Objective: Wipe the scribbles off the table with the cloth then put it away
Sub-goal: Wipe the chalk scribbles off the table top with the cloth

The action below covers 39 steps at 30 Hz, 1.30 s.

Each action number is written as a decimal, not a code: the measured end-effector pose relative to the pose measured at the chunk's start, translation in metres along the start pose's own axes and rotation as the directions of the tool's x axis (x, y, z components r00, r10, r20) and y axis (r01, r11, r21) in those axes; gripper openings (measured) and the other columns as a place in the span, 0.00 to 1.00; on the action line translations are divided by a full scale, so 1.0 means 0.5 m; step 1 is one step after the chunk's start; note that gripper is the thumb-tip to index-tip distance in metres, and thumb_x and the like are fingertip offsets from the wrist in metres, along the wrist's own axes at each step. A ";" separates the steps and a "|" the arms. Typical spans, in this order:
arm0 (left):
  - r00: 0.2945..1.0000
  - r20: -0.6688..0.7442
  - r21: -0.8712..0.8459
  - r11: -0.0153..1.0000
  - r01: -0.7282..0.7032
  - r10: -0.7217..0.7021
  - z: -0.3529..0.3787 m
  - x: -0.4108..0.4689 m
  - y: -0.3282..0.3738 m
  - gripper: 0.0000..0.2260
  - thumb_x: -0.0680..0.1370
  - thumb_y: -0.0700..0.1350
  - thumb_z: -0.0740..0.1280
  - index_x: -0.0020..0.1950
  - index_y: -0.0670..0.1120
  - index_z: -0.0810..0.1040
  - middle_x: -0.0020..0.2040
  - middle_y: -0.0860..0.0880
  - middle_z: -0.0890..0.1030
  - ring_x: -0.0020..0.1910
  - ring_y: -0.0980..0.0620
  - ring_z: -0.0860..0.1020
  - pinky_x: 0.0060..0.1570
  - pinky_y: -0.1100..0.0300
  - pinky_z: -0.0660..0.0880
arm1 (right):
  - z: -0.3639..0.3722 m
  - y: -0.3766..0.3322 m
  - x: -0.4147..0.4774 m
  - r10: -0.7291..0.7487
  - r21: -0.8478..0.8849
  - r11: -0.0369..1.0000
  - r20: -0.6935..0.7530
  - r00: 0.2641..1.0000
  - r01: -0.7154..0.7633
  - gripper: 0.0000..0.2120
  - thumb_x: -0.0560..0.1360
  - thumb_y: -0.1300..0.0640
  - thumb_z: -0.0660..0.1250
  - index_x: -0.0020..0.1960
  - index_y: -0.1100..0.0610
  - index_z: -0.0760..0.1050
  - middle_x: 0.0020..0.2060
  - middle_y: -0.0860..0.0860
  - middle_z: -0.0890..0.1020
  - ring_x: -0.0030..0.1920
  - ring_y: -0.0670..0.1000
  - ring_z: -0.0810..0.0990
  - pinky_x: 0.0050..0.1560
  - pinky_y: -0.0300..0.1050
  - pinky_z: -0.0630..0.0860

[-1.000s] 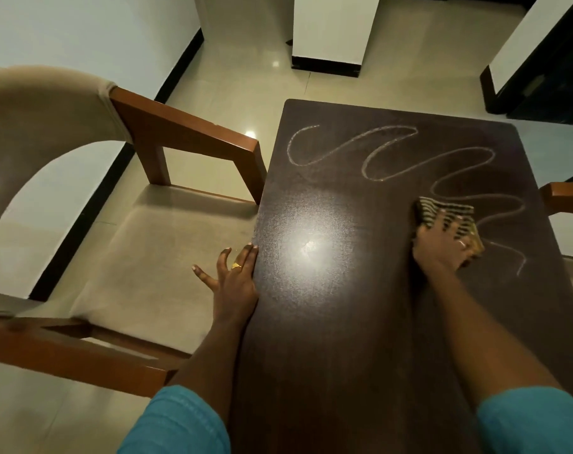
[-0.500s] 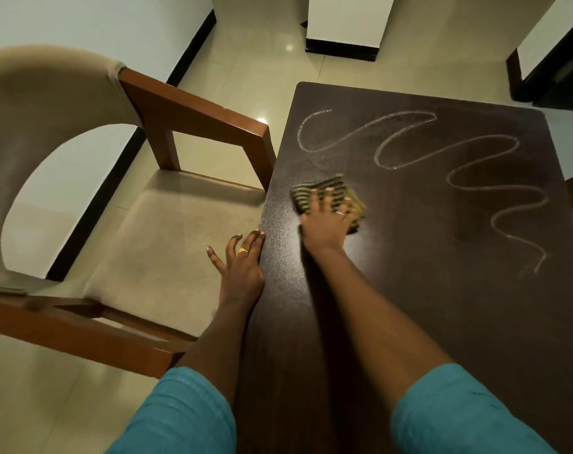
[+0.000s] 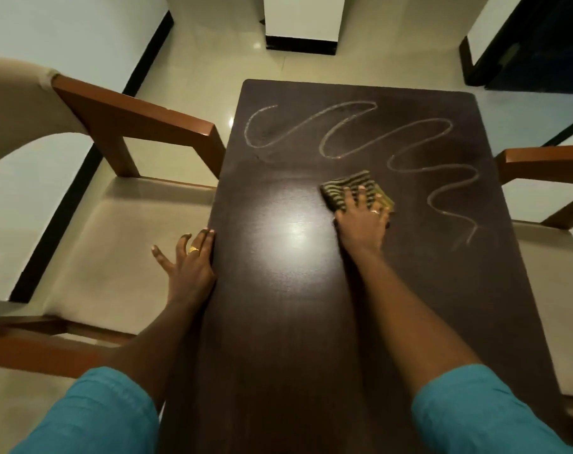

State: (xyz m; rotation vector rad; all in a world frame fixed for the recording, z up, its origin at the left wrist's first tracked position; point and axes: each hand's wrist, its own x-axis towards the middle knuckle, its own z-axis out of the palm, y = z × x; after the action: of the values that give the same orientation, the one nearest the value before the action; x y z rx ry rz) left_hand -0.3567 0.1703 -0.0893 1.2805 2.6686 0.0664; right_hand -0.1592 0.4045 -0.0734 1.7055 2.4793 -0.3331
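Note:
A dark brown table (image 3: 278, 322) carries a long white wavy scribble (image 3: 347, 132) across its far half, running down to the right edge. A folded yellow and dark striped cloth (image 3: 347, 186) lies flat on the table just below the scribble's middle. My right hand (image 3: 362, 221) presses down on the cloth with fingers spread. My left hand (image 3: 190, 260) rests flat against the table's left edge, fingers apart, holding nothing.
A wooden armchair (image 3: 131, 126) with a beige cushion stands close against the table's left side. Another wooden chair arm (image 3: 540, 162) sits at the right. The floor is pale tile, with a white pillar (image 3: 301, 24) and dark furniture (image 3: 540, 44) beyond the table.
My right hand slid the cloth from the right side to the left edge, then back toward the middle. The left hand stayed on the table's edge.

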 end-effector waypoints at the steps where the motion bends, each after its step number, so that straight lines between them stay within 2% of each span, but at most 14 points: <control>1: 1.000 -0.006 0.006 1.000 0.014 -0.014 -0.002 -0.002 0.007 0.28 0.73 0.48 0.46 0.74 0.50 0.57 0.74 0.49 0.61 0.74 0.42 0.54 0.62 0.27 0.34 | -0.011 0.058 0.006 0.064 0.013 0.998 -0.011 0.998 -0.064 0.27 0.79 0.48 0.55 0.77 0.49 0.55 0.77 0.54 0.55 0.74 0.64 0.55 0.72 0.63 0.49; 5: 0.995 -0.039 -0.016 0.996 0.087 -0.088 -0.004 -0.012 0.050 0.28 0.74 0.37 0.57 0.74 0.49 0.58 0.74 0.49 0.61 0.74 0.42 0.54 0.63 0.27 0.35 | -0.048 0.285 0.000 0.304 0.044 0.952 -0.003 0.953 -0.304 0.27 0.80 0.48 0.54 0.77 0.50 0.53 0.77 0.55 0.54 0.74 0.66 0.54 0.72 0.65 0.51; 9: 1.000 -0.015 -0.025 1.000 0.011 -0.012 0.003 -0.025 0.121 0.30 0.73 0.35 0.58 0.74 0.49 0.57 0.75 0.50 0.60 0.74 0.43 0.52 0.63 0.27 0.35 | -0.069 0.440 -0.041 0.452 0.070 0.890 0.004 0.892 -0.451 0.27 0.81 0.49 0.53 0.77 0.52 0.53 0.77 0.57 0.54 0.73 0.68 0.56 0.71 0.66 0.55; 12: 0.998 0.004 -0.038 0.997 -0.060 0.060 0.007 -0.036 0.173 0.31 0.73 0.35 0.57 0.75 0.49 0.56 0.75 0.50 0.60 0.74 0.44 0.53 0.63 0.28 0.34 | -0.060 0.448 -0.061 0.488 0.096 0.869 0.001 0.873 -0.486 0.26 0.81 0.49 0.53 0.77 0.52 0.54 0.77 0.56 0.55 0.73 0.67 0.55 0.70 0.66 0.53; 15: 0.995 0.004 -0.064 0.993 -0.096 0.097 0.011 -0.047 0.215 0.30 0.73 0.35 0.56 0.74 0.48 0.57 0.74 0.51 0.61 0.74 0.46 0.54 0.63 0.30 0.33 | -0.043 0.379 -0.077 0.488 0.127 0.865 0.006 0.873 -0.485 0.27 0.80 0.48 0.54 0.77 0.52 0.54 0.77 0.56 0.55 0.74 0.67 0.53 0.70 0.67 0.53; 17: 0.993 0.015 -0.080 0.990 -0.114 0.116 0.013 -0.054 0.236 0.29 0.74 0.36 0.57 0.74 0.48 0.57 0.74 0.50 0.62 0.74 0.46 0.54 0.63 0.30 0.33 | -0.023 0.305 -0.098 0.411 0.089 0.908 0.001 0.912 -0.409 0.27 0.80 0.48 0.55 0.77 0.51 0.54 0.77 0.56 0.55 0.74 0.67 0.53 0.70 0.67 0.51; 21: 0.994 0.009 -0.118 0.987 -0.107 0.109 0.018 -0.065 0.264 0.29 0.75 0.36 0.58 0.75 0.48 0.56 0.74 0.50 0.62 0.75 0.46 0.53 0.64 0.32 0.32 | 0.029 0.134 -0.167 0.089 -0.019 0.996 0.029 0.996 -0.089 0.28 0.80 0.45 0.53 0.78 0.50 0.52 0.77 0.56 0.54 0.75 0.66 0.53 0.71 0.67 0.47; 24: 0.997 0.020 -0.150 0.986 -0.077 0.081 0.020 -0.066 0.278 0.28 0.75 0.38 0.59 0.75 0.48 0.56 0.75 0.48 0.61 0.75 0.45 0.51 0.64 0.33 0.31 | 0.055 0.058 -0.227 -0.140 -0.021 0.990 0.081 0.987 0.142 0.29 0.79 0.44 0.54 0.77 0.49 0.51 0.77 0.56 0.55 0.75 0.66 0.53 0.72 0.66 0.46; 26: 0.998 0.022 -0.146 0.987 -0.060 0.064 0.017 -0.066 0.283 0.27 0.76 0.39 0.59 0.75 0.48 0.56 0.75 0.47 0.60 0.75 0.44 0.51 0.64 0.33 0.32 | 0.060 0.060 -0.246 -0.268 -0.030 0.962 0.113 0.957 0.273 0.28 0.79 0.44 0.53 0.77 0.47 0.52 0.77 0.54 0.55 0.75 0.64 0.52 0.72 0.65 0.46; 29: 0.996 0.017 -0.124 0.988 -0.088 0.090 0.011 -0.066 0.295 0.26 0.77 0.41 0.57 0.75 0.47 0.56 0.75 0.47 0.60 0.75 0.44 0.51 0.65 0.32 0.33 | 0.047 0.123 -0.238 -0.342 -0.038 0.937 0.107 0.934 0.348 0.27 0.79 0.43 0.51 0.77 0.46 0.53 0.77 0.51 0.57 0.76 0.60 0.53 0.73 0.61 0.47; 31: 0.992 0.013 -0.106 0.987 -0.122 0.124 0.007 -0.063 0.305 0.25 0.78 0.42 0.55 0.75 0.47 0.56 0.75 0.47 0.60 0.75 0.44 0.51 0.65 0.31 0.33 | 0.036 0.183 -0.218 -0.252 -0.036 0.966 0.060 0.966 0.254 0.27 0.79 0.44 0.53 0.76 0.46 0.55 0.76 0.52 0.59 0.75 0.60 0.56 0.73 0.59 0.49; 33: 0.992 0.005 -0.109 0.986 -0.125 0.126 0.007 -0.059 0.324 0.24 0.78 0.41 0.54 0.74 0.46 0.57 0.74 0.47 0.61 0.75 0.44 0.52 0.65 0.31 0.35 | 0.021 0.262 -0.193 -0.080 -0.032 0.996 0.004 0.997 0.080 0.28 0.78 0.45 0.55 0.76 0.47 0.56 0.76 0.52 0.61 0.74 0.60 0.59 0.72 0.58 0.51; 36: 0.995 -0.007 -0.139 0.985 -0.102 0.102 0.017 -0.056 0.362 0.22 0.79 0.41 0.53 0.74 0.46 0.58 0.74 0.47 0.61 0.74 0.44 0.54 0.67 0.31 0.36 | 0.002 0.391 -0.157 0.123 -0.031 0.992 -0.025 0.992 -0.124 0.28 0.78 0.43 0.56 0.76 0.46 0.55 0.76 0.52 0.59 0.74 0.62 0.58 0.72 0.61 0.53; 39: 0.994 -0.022 -0.153 0.982 -0.112 0.110 0.030 -0.049 0.408 0.21 0.80 0.41 0.53 0.74 0.46 0.58 0.74 0.47 0.61 0.74 0.45 0.55 0.66 0.32 0.36 | -0.014 0.484 -0.114 0.208 -0.028 0.978 -0.031 0.978 -0.209 0.28 0.79 0.42 0.55 0.77 0.46 0.54 0.77 0.53 0.57 0.74 0.63 0.58 0.72 0.62 0.52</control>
State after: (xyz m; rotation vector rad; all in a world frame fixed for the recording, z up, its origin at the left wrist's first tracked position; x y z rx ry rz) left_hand -0.1822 0.2786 -0.0766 1.3822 2.5431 0.2907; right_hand 0.0873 0.4376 -0.0822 1.9472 2.2825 -0.2496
